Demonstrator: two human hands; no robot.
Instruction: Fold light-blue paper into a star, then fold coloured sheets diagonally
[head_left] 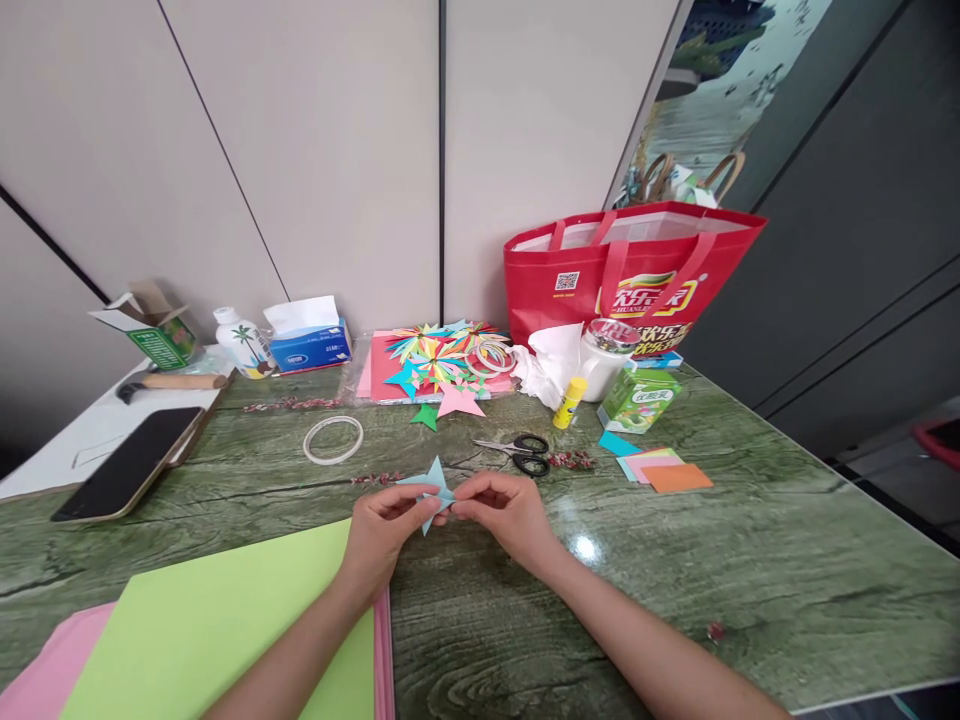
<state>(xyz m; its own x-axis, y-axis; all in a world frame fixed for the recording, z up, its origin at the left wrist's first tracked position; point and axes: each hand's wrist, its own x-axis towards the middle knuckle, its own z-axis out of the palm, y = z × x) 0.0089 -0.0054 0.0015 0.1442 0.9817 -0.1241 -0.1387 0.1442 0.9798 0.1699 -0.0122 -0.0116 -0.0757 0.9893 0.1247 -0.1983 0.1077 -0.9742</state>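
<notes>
Both my hands meet at the middle of the green table point(750, 560) and pinch a small light blue folded paper piece point(433, 489) with pointed tips. My left hand point(381, 535) grips its left side with closed fingers. My right hand point(504, 513) pinches its right side. The paper is held just above the tabletop. A large light green paper sheet point(225, 620) lies under my left forearm, on top of a pink sheet point(52, 665).
Black scissors point(521, 452), a tape ring point(333, 439), a yellow glue stick point(570, 402), small coloured paper squares point(656, 468), a pile of colourful paper stars point(439, 365), a red bag point(637, 270), a tissue box point(307, 338) and a phone point(127, 465) lie around.
</notes>
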